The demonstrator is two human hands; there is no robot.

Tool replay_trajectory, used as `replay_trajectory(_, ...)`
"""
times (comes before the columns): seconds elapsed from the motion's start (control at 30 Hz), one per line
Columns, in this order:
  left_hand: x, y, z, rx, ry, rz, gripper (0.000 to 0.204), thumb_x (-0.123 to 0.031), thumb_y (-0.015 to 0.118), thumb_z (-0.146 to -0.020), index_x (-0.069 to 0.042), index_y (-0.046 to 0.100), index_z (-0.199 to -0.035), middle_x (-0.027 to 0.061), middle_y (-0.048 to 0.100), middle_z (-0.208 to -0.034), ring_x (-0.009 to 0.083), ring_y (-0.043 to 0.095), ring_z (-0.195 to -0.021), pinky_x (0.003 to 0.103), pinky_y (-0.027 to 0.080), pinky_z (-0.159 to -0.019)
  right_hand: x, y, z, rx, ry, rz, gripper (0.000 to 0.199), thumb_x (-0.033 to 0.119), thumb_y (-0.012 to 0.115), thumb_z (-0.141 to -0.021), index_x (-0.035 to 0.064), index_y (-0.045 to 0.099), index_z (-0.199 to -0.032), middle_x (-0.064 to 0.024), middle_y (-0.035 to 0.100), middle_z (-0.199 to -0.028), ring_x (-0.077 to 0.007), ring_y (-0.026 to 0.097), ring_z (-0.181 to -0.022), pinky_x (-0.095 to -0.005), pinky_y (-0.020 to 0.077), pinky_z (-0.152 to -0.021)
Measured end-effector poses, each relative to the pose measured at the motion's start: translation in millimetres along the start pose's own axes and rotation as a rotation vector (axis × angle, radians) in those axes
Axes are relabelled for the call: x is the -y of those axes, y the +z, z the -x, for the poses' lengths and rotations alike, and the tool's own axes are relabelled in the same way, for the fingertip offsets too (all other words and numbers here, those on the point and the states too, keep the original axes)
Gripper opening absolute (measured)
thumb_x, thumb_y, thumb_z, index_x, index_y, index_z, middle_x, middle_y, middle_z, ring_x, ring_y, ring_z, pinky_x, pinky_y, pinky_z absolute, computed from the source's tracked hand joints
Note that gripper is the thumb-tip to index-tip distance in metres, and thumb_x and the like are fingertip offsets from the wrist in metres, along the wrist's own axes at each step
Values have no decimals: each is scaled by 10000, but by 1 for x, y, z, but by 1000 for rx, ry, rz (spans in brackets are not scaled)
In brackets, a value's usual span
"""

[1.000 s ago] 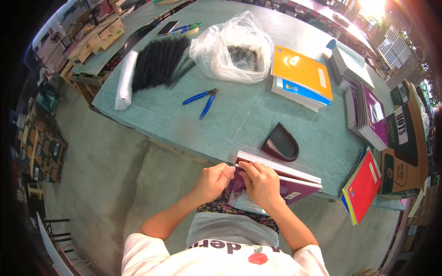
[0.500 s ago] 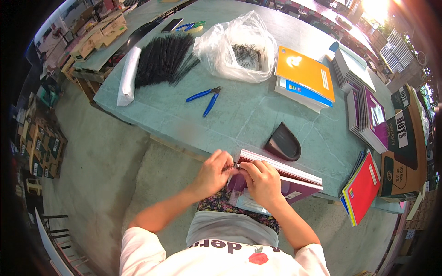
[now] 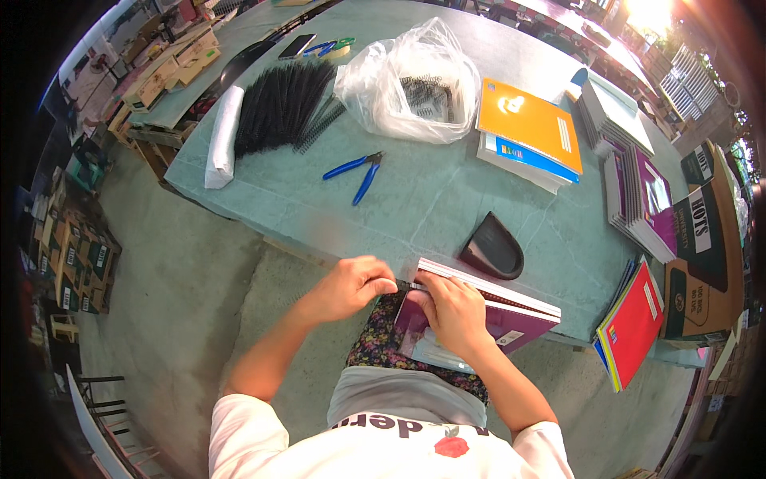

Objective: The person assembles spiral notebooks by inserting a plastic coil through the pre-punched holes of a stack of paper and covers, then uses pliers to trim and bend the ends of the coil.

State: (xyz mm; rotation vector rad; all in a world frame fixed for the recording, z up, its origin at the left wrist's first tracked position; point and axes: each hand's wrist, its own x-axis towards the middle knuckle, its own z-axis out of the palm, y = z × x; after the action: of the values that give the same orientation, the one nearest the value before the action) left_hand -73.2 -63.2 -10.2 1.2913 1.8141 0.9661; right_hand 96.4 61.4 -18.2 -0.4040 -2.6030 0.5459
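Held upright at the near table edge is a purple-covered notebook (image 3: 523,329) with a row of holes along its top edge. My right hand (image 3: 456,315) grips it near its left end, thumb on the cover and fingers over the top. A short dark end, like a black binding coil (image 3: 404,285), sticks out at the notebook's left corner. My left hand (image 3: 351,289) is beside it, fingers curled and pinched at that end, slightly blurred. Beyond the notebook lies a dark scoop-shaped tray (image 3: 493,249). Blue-handled cutters (image 3: 359,172) rest farther left.
Black coils (image 3: 279,108) lie beside a white roll (image 3: 224,137) and a clear plastic bag (image 3: 411,84) of coils. An orange notebook (image 3: 527,124) tops a stack. Purple notebooks (image 3: 650,203), a red notebook (image 3: 630,323) and a cardboard box (image 3: 698,263) line the right side.
My left hand has drawn a little left, away from the notebook's corner, and turned. My right hand has shifted from pinching at the corner to lying over the notebook's top edge.
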Motion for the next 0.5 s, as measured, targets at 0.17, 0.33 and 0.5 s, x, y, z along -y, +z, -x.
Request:
replay_trajectory(0.17, -18, -7, -7, 156, -208, 17, 237, -270, 633, -860, -54, 626, -956, 55, 614, -848, 102, 559, -762, 297, 454, -659, -6, 4, 4, -57, 63, -142, 190, 213, 636, -817, 77, 576, -935, -65, 636, -794, -260, 621, -751, -363, 476, -632)
replay_trajectory(0.33, -39, -7, -43, -87, 367, -87, 258, -211, 646, -825, -44, 597, -1015, 107, 625, -930, 196, 576, -843, 336, 455, -734, -9, 3, 6, 5, 18, -74, 147, 157, 644, -790, 107, 552, -894, -51, 587, -800, -219, 602, -792, -348, 470, -625)
replay_trajectory(0.5, -65, 42, -151, 1, 506, -507, 470, -242, 744, -721, -81, 584, -1133, 112, 612, -1100, 271, 565, -1028, 362, 438, -871, 3, -1, 2, -93, 5, -198, 200, 53, 640, -757, 56, 564, -942, -103, 558, -903, -287, 575, -810, -378, 474, -690)
